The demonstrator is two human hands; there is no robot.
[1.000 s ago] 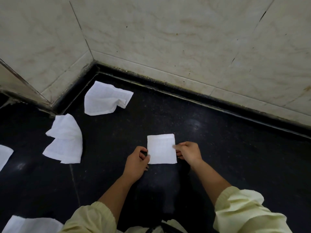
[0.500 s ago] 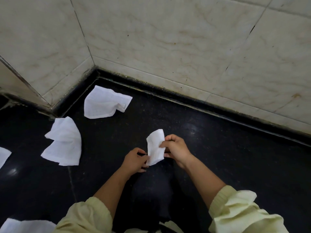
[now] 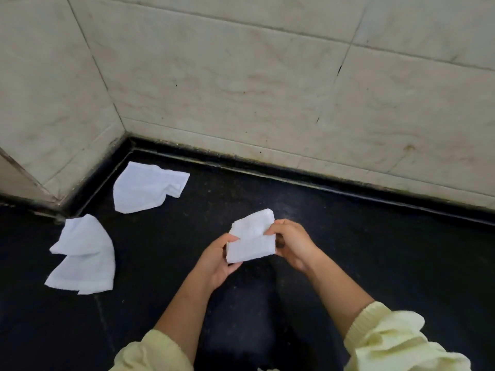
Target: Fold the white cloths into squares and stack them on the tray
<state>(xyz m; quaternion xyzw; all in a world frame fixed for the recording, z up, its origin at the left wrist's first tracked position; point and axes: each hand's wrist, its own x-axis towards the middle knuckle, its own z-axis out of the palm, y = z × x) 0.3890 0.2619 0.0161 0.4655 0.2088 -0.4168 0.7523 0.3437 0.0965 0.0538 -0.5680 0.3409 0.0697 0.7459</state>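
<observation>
You hold a small folded white cloth (image 3: pixel 251 238) between both hands, near the middle of the scene and a little towards the far side. It appears lifted off the dark surface (image 3: pixel 375 263) rather than lying flat on it. The cloth is folded over on itself, with an upper flap leaning towards the far side and a lower panel facing you.

Your left hand (image 3: pixel 214 263) grips the cloth's left edge: the thumb lies on the front and the curled fingers are tucked behind the lower corner. Your right hand (image 3: pixel 292 242) pinches the right edge, thumb tip on the front where the flap meets the lower panel, with the other fingers curled behind the cloth (how they lie there is hidden).

Two more white cloths lie unfolded on the dark surface to the left, well apart from your hands. One rumpled cloth (image 3: pixel 147 192) sits far left, close to the corner where the tiled wall (image 3: pixel 241 76) meets the surface. The other loose cloth (image 3: pixel 83 258) lies nearer and further left, partly doubled over itself. Pale yellow sleeves, the left sleeve (image 3: pixel 150 354) and the right sleeve (image 3: pixel 396 341), are pushed up your forearms at the near edge.
</observation>
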